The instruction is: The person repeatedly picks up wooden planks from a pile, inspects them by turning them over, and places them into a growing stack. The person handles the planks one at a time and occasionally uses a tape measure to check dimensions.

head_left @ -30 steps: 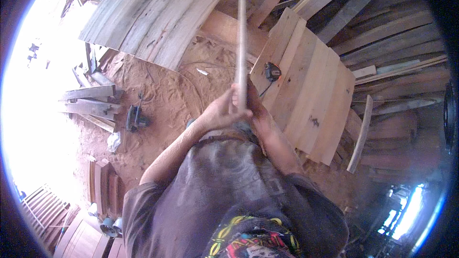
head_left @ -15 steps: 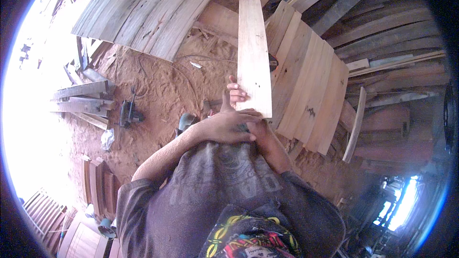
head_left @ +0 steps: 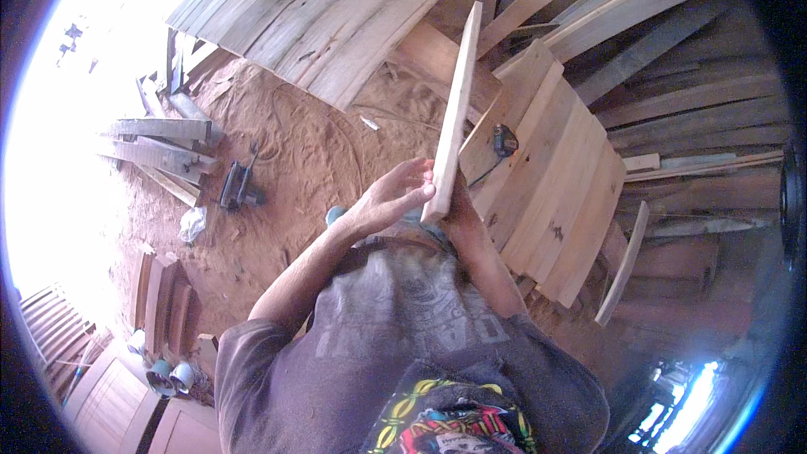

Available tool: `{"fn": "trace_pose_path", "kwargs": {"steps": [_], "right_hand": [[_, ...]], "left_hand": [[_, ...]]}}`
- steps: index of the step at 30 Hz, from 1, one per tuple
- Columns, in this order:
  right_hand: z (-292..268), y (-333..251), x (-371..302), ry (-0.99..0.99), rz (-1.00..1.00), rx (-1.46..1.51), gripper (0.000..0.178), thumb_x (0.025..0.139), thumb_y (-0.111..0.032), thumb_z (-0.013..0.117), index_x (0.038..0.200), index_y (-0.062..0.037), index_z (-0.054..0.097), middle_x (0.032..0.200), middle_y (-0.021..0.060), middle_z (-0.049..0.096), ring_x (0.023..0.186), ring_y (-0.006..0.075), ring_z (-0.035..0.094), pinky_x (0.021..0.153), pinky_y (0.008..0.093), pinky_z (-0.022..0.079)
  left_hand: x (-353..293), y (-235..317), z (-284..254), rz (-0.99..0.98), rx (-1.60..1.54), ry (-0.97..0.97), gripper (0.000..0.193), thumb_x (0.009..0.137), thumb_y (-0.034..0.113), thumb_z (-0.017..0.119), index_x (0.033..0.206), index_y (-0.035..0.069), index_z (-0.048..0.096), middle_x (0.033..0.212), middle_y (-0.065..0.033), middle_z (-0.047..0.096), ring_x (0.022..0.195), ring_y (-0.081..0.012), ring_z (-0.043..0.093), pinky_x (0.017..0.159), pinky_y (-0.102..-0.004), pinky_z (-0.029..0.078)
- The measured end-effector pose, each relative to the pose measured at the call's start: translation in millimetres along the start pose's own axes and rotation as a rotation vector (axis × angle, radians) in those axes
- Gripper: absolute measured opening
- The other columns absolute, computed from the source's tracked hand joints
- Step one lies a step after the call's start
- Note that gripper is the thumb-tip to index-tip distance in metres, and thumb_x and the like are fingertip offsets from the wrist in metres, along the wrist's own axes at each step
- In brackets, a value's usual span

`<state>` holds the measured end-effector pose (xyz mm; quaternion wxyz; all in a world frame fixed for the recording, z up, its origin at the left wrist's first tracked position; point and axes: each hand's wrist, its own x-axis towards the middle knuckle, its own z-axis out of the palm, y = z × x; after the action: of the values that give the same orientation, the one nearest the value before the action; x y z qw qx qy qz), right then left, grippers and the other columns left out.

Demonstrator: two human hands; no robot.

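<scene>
A pale wooden board (head_left: pixel 455 122) stands out in front of my body, turned so that its narrow edge faces up. My right hand (head_left: pixel 459 206) grips it near its close end. Most of that hand is hidden behind the board, but reddish fingertips show at its left side. My left hand (head_left: pixel 397 193) is beside the same end, thumb and fingers apart, close to the board's left face. Whether it touches the wood is hard to tell.
A plank panel (head_left: pixel 538 185) with a small dark power tool (head_left: pixel 504 141) on it lies right. Another panel (head_left: pixel 328 17) is far left. On the sandy floor (head_left: pixel 294 151) sit a dark tool (head_left: pixel 241 187) and stacked offcuts (head_left: pixel 164 147). Long boards (head_left: pixel 689 84) fill the right side.
The board has turned from showing its broad face to showing its narrow edge. My left hand has moved off its near end to the left side. The view has shifted slightly.
</scene>
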<state>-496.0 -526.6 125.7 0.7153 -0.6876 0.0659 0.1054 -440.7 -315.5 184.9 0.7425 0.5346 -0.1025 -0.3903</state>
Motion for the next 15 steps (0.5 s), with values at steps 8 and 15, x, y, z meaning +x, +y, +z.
{"fn": "trace_pose_path", "kwargs": {"steps": [8, 15], "right_hand": [[14, 9, 48, 0.241, 0.397, 0.571, 0.074, 0.1, -0.062, 0.048, 0.145, -0.0046, 0.046, 0.137, 0.0132, 0.061, 0.12, 0.0288, 0.061, 0.102, 0.0453, 0.05], [24, 0, 46, 0.268, 0.487, 0.526, 0.085, 0.094, -0.064, 0.058, 0.151, -0.0045, 0.039, 0.145, 0.0149, 0.053, 0.13, 0.0301, 0.054, 0.108, 0.0476, 0.045]], "left_hand": [[15, -57, -36, 0.011, 0.005, 0.096, 0.083, 0.088, 0.024, 0.079, 0.152, -0.002, 0.033, 0.139, -0.0146, 0.058, 0.127, -0.024, 0.056, 0.109, -0.0376, 0.043], [14, -75, -42, -0.061, 0.102, 0.169, 0.069, 0.092, 0.02, 0.075, 0.149, -0.001, 0.041, 0.134, -0.0134, 0.061, 0.121, -0.0234, 0.06, 0.102, -0.0379, 0.049]]}}
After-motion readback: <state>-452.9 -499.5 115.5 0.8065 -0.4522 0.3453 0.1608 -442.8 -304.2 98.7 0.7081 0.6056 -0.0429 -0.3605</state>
